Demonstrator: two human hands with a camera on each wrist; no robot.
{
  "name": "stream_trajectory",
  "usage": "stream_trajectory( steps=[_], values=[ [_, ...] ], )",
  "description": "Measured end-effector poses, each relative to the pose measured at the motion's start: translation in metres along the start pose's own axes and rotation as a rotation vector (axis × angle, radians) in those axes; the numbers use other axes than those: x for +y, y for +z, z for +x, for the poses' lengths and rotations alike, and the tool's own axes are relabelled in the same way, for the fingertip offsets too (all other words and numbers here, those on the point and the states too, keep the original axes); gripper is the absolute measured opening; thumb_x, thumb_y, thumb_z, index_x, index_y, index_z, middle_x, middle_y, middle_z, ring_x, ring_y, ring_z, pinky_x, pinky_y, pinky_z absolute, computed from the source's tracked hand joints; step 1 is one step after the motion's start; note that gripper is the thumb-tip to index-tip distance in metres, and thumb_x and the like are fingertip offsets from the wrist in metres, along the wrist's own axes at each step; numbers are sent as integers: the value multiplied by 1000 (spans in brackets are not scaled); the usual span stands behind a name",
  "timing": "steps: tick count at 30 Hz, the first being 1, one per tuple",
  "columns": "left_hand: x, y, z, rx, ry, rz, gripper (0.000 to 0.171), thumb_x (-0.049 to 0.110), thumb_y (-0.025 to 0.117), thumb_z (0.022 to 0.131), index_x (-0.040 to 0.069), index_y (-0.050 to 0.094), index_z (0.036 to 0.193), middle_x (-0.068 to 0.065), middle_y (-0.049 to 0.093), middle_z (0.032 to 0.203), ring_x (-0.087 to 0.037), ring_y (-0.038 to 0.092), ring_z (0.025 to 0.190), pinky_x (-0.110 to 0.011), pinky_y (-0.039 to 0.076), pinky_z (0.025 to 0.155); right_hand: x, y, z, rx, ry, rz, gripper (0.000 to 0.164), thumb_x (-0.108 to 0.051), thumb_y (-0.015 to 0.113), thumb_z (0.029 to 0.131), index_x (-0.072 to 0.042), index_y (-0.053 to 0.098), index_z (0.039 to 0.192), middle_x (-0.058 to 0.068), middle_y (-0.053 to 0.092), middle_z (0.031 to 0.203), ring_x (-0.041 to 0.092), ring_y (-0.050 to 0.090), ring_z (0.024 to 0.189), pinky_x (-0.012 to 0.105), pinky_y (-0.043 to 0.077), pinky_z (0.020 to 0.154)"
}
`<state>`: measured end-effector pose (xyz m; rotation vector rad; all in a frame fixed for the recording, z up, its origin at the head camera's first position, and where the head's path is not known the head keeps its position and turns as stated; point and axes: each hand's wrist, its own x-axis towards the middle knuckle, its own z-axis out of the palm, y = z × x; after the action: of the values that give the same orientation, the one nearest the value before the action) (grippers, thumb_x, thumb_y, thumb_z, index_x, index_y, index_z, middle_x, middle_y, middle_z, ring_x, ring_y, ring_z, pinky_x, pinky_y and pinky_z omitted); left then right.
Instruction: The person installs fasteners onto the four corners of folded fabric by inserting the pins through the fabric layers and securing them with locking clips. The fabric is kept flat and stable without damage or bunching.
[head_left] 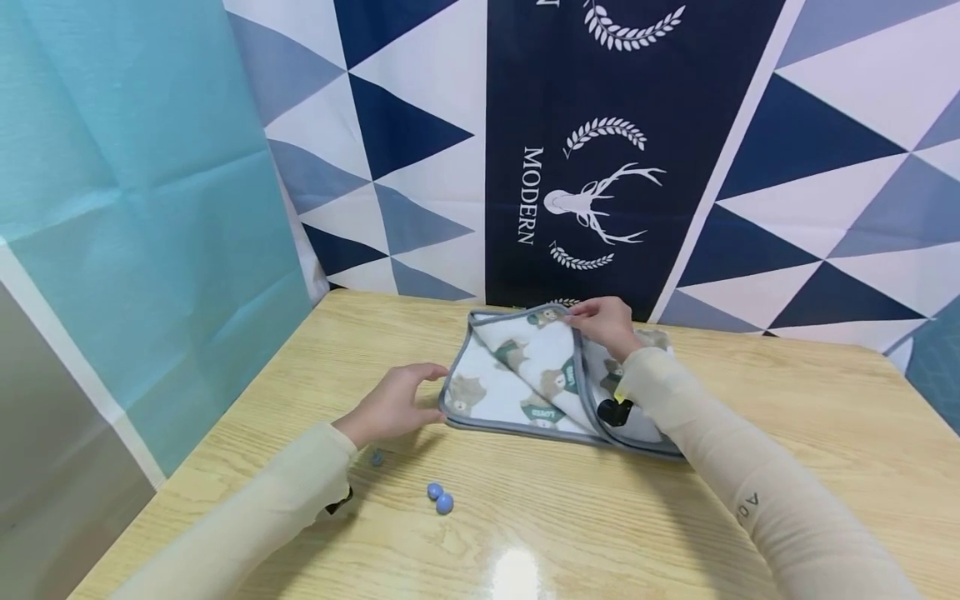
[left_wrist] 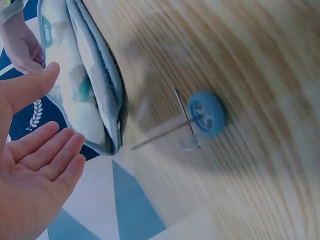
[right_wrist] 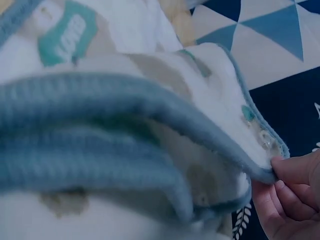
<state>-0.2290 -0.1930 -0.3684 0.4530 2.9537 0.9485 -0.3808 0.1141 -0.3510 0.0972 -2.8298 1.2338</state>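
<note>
A white fleece blanket with brown bear prints and grey-blue edging lies folded in layers on the table. My right hand pinches a corner of it between thumb and fingers at the far edge, and the right wrist view shows this corner raised, with the edging curving away. By the blanket's left edge is my left hand, thumb and fingers spread apart. In the left wrist view this hand holds nothing; whether the thumb touches the fabric I cannot tell.
On the wooden table, a small blue round piece with thin metal pins lies below my left hand. Two blue round pieces sit together nearer me. A patterned cloth hangs behind the table, a turquoise one at left.
</note>
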Motion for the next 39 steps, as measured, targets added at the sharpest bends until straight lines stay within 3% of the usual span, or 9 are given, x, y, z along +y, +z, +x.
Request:
stream_trajectory(
  steps=[3, 9, 18, 21, 26, 34, 39],
  values=[
    [-1, -2, -5, -6, 5, 28, 60, 15, 78, 80, 4, 53, 134, -12, 56, 138, -31, 52, 129, -45, 43, 109, 3, -2, 1, 19, -1, -9, 27, -21, 72, 84, -4, 73, 105, 14, 75, 98, 0, 57, 60, 16, 46, 56],
    [-8, -12, -23, -35, 34, 99, 54, 15, 76, 82, 2, 56, 131, -15, 59, 134, -33, 55, 126, -47, 46, 106, 4, -5, 2, 57, -69, -54, 22, -16, 70, 84, -3, 74, 101, 14, 75, 95, -4, 56, 61, 14, 45, 58],
    [-26, -30, -57, -76, 28, 180, 47, 11, 77, 79, 2, 61, 122, -13, 66, 122, -31, 62, 114, -45, 52, 95, -18, -3, -9, 37, -193, -93, 20, -14, 67, 86, -3, 73, 101, 15, 75, 96, 25, 70, 85, 22, 52, 66],
    [-28, -32, -64, -99, 21, 185, 46, 9, 78, 78, 3, 62, 121, -12, 67, 120, -30, 63, 113, -45, 53, 94, -29, 4, -17, -5, -248, -103, 19, -14, 68, 86, -3, 74, 102, 14, 75, 96, 27, 71, 87, 28, 56, 71],
    [-31, -32, -69, -138, 66, 214, 39, -1, 75, 77, 2, 65, 115, -11, 69, 114, -29, 65, 108, -41, 55, 90, -45, 21, -35, -101, -317, -102, 19, -13, 70, 86, -2, 73, 101, 15, 75, 95, 26, 71, 87, 35, 58, 76],
    [-49, -29, -66, -125, 153, 176, 26, -7, 70, 79, 7, 71, 101, -2, 74, 99, -21, 69, 95, -34, 58, 82, -63, 51, -67, -266, -403, -120, 16, -10, 72, 84, -1, 73, 97, 12, 75, 89, 18, 69, 80, 28, 57, 73],
    [-54, -27, -63, -151, 204, 141, 23, -5, 70, 81, 11, 72, 96, 1, 74, 95, -17, 69, 91, -29, 58, 78, -71, 66, -83, -346, -451, -140, 16, -8, 74, 82, -1, 73, 97, 8, 74, 87, 13, 68, 77, 24, 57, 72]
  ],
)
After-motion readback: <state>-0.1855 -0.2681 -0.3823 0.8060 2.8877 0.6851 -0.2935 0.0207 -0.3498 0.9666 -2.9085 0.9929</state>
